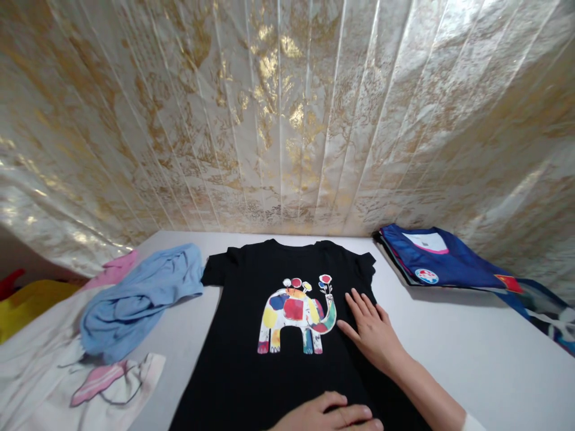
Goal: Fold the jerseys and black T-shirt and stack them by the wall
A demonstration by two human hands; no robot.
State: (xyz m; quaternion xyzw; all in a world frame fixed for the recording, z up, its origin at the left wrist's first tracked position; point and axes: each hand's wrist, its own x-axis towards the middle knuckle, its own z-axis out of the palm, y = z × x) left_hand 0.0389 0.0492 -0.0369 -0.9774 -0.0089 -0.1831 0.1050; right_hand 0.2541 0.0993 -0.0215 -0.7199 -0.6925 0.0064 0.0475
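A black short-sleeved T-shirt (229, 347) lies spread out, front up, with its neckline at the far side. On its chest is a colourful patchwork elephant print (294, 308). My right hand (371, 329) rests flat on the shirt just right of the elephant's trunk, fingers spread. Lower down, at the bottom edge of the view, my left hand (330, 414) lies on the shirt with its fingers stretched to the right. Part of this hand and the shirt's lower end are cut off by the frame.
Folded clothes with a blue shirt (449, 263) on top sit at the right on the white table (485, 359). To the left lie a crumpled light-blue garment (139, 305), a white printed garment (45, 371) and a yellow one (36, 302). A gold-patterned curtain (287, 120) hangs behind.
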